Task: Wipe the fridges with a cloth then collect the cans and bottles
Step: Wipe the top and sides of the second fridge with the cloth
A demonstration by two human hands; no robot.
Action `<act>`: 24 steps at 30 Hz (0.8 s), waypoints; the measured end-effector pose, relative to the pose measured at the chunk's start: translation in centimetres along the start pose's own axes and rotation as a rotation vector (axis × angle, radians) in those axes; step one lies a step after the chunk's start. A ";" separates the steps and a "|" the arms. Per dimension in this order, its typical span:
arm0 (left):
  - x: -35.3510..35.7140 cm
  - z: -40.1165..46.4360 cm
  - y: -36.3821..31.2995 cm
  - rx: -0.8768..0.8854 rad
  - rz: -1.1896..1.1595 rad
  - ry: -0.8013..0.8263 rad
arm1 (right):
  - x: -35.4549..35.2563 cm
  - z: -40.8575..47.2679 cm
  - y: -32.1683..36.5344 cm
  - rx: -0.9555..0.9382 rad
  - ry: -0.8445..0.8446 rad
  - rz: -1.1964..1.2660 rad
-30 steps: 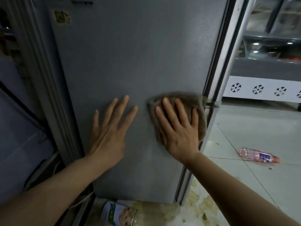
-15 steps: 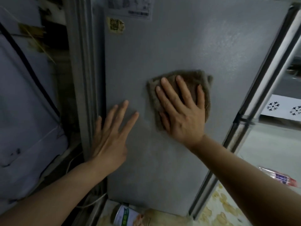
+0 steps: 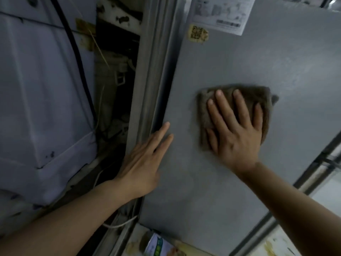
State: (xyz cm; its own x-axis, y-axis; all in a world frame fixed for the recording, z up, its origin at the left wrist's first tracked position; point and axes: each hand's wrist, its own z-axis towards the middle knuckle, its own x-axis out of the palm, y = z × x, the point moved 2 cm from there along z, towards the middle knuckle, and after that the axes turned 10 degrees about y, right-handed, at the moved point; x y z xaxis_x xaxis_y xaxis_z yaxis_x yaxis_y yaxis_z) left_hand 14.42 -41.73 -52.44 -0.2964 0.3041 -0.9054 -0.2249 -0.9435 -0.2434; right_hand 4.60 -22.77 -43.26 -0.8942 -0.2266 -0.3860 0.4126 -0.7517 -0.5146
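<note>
Head: right hand flat on cloth

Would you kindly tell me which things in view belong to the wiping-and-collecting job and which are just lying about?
Part of the job:
- fridge side panel
- brown cloth under the right hand
- left hand, flat on the panel
- can on the floor

Just lying about:
- printed label
- yellowed sticker
- black cable

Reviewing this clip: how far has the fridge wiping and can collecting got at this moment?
Wiping is in hand: the right hand presses a folded brown cloth flat against the grey fridge side panel, while the left hand rests open on it. Nothing shows as finished. Collecting is left: a green-and-white labelled can lies on the floor below.
</note>
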 end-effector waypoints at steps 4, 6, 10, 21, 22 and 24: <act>0.6 -0.6 0.2 0.060 -0.118 -0.045 | 2.0 -5.5 5.9 -0.439 0.242 0.023; 0.8 -1.4 0.6 0.050 -0.140 -0.063 | 1.9 -6.1 6.6 -0.571 0.305 -0.026; 0.9 -2.6 1.2 -0.031 -0.140 -0.142 | 0.3 -1.0 4.9 -0.489 0.208 -0.026; 2.5 -4.8 3.4 -0.204 -0.096 -0.169 | 3.0 -0.6 9.8 -0.339 0.173 -0.027; 2.8 -4.9 3.4 -0.206 -0.088 -0.159 | 3.8 -2.1 10.8 -0.391 0.216 -0.046; 3.3 -5.1 3.3 -0.196 -0.073 -0.145 | 5.2 -4.9 12.6 -0.476 0.309 -0.112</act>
State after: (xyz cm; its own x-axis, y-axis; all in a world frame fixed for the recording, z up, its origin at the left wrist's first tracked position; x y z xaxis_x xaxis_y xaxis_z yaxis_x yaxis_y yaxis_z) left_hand 17.46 -44.52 -58.03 -0.4190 0.3752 -0.8268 -0.0707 -0.9214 -0.3822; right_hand 6.04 -30.37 -55.47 -0.8745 0.0834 -0.4779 0.4146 -0.3828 -0.8256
